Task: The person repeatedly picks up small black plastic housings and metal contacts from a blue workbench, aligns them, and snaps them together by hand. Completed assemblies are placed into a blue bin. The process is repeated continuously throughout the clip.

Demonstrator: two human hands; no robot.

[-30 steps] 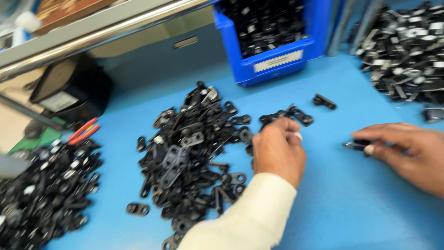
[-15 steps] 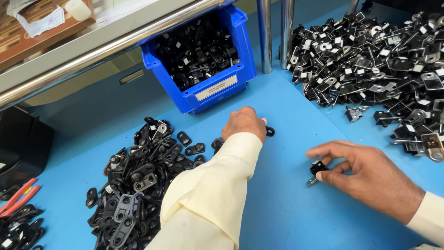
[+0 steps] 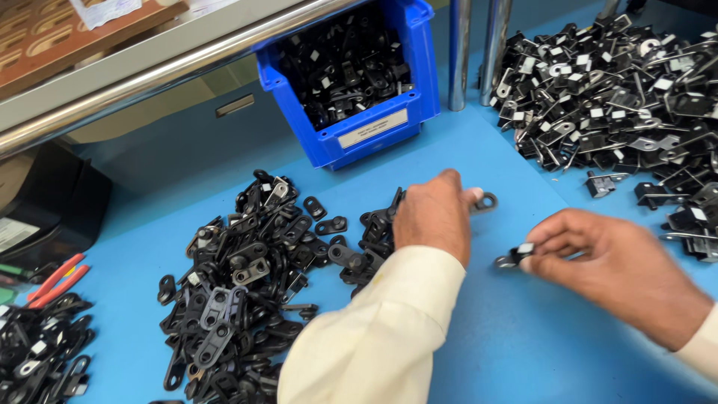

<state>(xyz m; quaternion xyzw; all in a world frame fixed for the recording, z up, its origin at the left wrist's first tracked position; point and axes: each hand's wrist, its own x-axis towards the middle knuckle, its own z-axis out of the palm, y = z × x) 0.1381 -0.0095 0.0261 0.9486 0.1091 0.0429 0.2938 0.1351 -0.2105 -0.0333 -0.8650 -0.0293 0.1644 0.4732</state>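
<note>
Matt black plastic brackets lie heaped on the smooth blue desk beside a glossy blue plastic bin, shiny metal posts and bright metal clips.

Blue desk, blue bin, black plastic parts (some white-labelled), cream sleeve, red-handled pliers

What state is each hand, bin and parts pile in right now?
Left hand: pinching a black plastic link.
Right hand: gripping a small black and metal clip.
Blue plastic bin: open, full of black parts.
Loose pile of black links: scattered on blue table.
</note>
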